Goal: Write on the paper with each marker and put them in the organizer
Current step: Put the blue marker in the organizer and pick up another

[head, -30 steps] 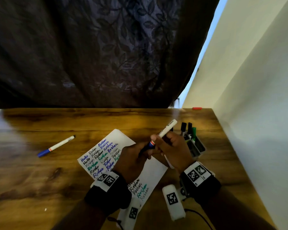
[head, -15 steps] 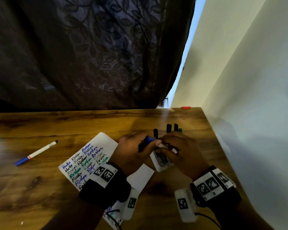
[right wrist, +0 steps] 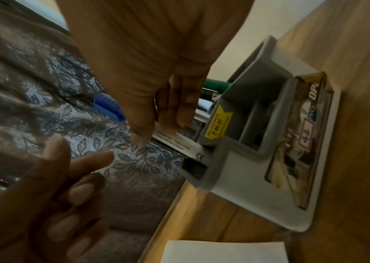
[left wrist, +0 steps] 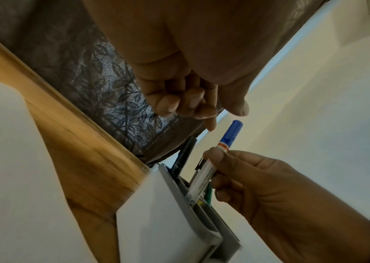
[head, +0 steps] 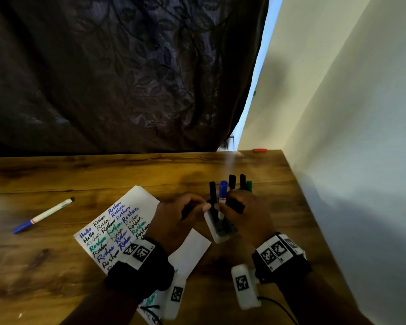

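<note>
A blue-capped white marker [head: 223, 192] [left wrist: 230, 135] stands cap up in the grey-white organizer [head: 217, 235] [left wrist: 168, 213] [right wrist: 235, 169]. My right hand [head: 242, 212] [left wrist: 247, 178] pinches its white barrel just below the cap. Just left of the organizer, my left hand [head: 185, 212] [left wrist: 186, 101] [right wrist: 67, 178] has loosely curled fingers and holds nothing. Black markers [head: 212, 191] and a green one [head: 249, 185] also stand in the organizer. The paper [head: 131, 207], covered with coloured writing, lies under my left wrist. A second blue marker [head: 42, 215] lies on the table at the far left.
The wooden table [head: 103, 174] ends at a dark leaf-patterned curtain [head: 127, 78] behind and a pale wall [head: 349, 160] close on the right. A small red object [head: 260, 150] lies at the far right corner.
The capped blue marker went from above the paper down into the organizer, held by my right hand. My left hand let go of its cap end and drew slightly back.
</note>
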A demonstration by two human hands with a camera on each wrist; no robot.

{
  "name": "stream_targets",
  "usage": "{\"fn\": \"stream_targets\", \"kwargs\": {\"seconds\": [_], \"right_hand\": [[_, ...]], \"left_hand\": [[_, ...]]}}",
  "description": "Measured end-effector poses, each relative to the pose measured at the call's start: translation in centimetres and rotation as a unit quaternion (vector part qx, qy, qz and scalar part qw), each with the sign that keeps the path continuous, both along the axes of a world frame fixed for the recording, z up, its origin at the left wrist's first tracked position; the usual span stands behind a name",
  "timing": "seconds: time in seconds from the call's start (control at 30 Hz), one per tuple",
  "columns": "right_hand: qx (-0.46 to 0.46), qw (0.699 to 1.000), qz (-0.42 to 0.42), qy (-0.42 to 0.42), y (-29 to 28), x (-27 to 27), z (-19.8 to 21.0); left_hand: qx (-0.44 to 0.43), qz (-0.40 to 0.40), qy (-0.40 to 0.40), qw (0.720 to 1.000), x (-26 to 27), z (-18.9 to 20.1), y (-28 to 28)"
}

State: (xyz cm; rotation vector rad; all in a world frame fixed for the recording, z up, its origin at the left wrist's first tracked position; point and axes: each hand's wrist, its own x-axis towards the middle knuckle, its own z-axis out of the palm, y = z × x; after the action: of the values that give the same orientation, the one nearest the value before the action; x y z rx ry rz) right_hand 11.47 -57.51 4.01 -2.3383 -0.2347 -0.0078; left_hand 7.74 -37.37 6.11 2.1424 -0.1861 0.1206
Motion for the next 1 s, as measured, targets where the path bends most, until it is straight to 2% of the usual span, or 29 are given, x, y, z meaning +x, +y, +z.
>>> {"fn": "stream_targets", "kwargs": {"seconds": [0.3,0.47,0.6,0.7,0.83,1.0], "right_hand": [[0.023,1.0,0.014,0.01,0.2,0.2,-0.8],[0.037,0.999,-0.013,-0.007,0.2,0.1,-0.2],[0.024,0.998,-0.03,-0.058,0.6,-0.3,0.9],[0.048,0.994,-0.028,-0.091,1.9,-0.9,2.0],[0.071,0.992,0.029,-0.096,5.4,-1.9,3.0],[0.075,0.989,0.105,-0.068,10.1,-2.8,2.2]], "left_hand": [[0.01,0.011,0.028,1.0,-0.3,-1.2,0.9],[0.019,0.025,0.044,0.999,-0.5,-1.9,1.4],[0.041,0.034,0.047,0.997,-0.7,-1.9,2.4],[0.066,0.039,0.06,0.995,-1.1,-2.0,3.7],[0.097,0.054,0.069,0.991,-2.1,-2.4,6.3],[0.106,0.112,0.075,0.985,-3.3,-3.9,12.6]]}}
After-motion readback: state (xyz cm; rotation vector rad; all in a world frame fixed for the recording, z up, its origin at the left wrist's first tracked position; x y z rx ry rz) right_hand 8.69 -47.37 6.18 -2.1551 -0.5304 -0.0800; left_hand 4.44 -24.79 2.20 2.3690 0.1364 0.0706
